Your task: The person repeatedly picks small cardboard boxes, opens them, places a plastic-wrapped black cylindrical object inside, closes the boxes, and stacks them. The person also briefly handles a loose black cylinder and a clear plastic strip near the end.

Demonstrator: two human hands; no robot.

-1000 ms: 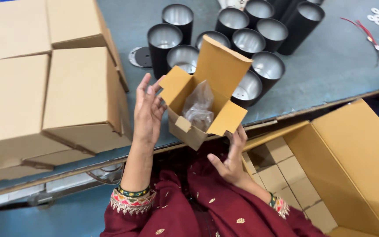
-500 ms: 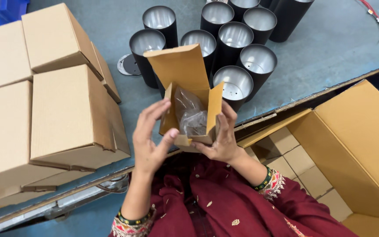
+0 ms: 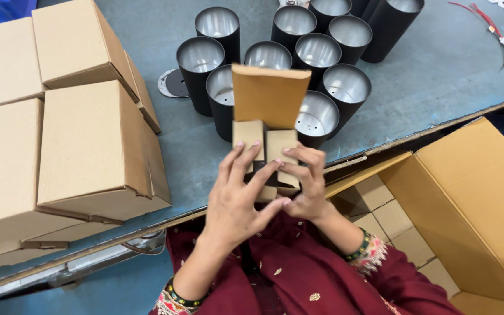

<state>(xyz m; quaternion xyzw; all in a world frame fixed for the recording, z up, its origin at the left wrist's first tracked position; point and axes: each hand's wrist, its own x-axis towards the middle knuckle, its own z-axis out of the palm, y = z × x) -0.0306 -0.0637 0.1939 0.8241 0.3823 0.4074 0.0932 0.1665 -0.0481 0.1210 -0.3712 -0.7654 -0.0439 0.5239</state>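
Evidently light and stiff: small brown cardboard box (image 3: 266, 140), both side flaps pressed inward by left hand (image 3: 241, 198) and right hand (image 3: 302, 182), fingers closed around its sides; walls the safest hold.

A grey-blue worktable (image 3: 438, 76) carried the rest. At its middle stood a cluster of black cylinders (image 3: 298, 64), open ends up and silvery inside, packed side by side. Just left of the cluster a flat round disc (image 3: 173, 83) lay on the tabletop. On the table's left part sat closed brown cartons (image 3: 83, 140), stacked close together. At the table's far right corner lay red and black wires (image 3: 494, 32). Below the table's right front edge stood a large open carton (image 3: 479, 198), with small closed boxes (image 3: 389, 219) in rows inside it.
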